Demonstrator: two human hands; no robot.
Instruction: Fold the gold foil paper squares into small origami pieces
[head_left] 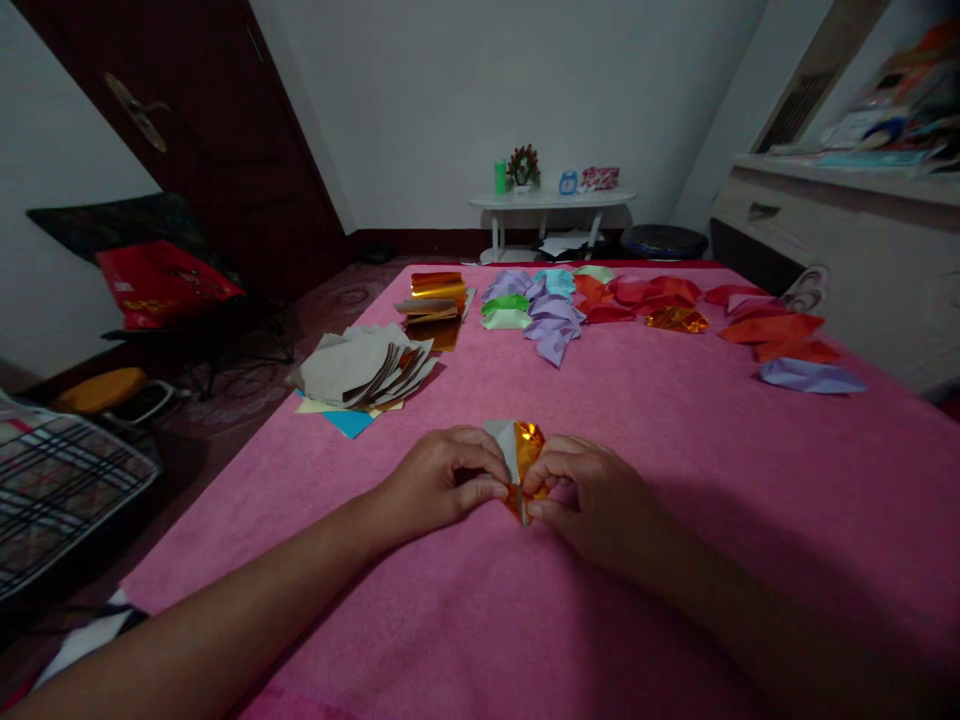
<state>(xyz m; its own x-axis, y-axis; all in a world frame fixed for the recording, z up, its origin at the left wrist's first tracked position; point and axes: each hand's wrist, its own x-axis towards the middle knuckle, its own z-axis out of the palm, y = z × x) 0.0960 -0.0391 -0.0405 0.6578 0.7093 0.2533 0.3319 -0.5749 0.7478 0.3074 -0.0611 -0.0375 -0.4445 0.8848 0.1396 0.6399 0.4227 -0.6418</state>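
A small sheet of gold foil paper (529, 446) with a grey-white back lies partly folded on the pink cloth, its lower end coming to a point. My left hand (459, 472) pinches its left side between thumb and fingers. On the other side my right hand (581, 488) has thumb and curled fingers closed on the gold edge. Both sets of fingertips nearly meet at the fold in the middle. Parts of the paper are hidden under the fingers.
A fanned stack of grey-backed sheets (352, 368) lies at the left, with gold paper (436, 287) behind it. Folded paper pieces in purple (555, 318), red (671, 292), orange (772, 330) and blue (812, 376) are spread along the far side of the pink cloth (420, 610).
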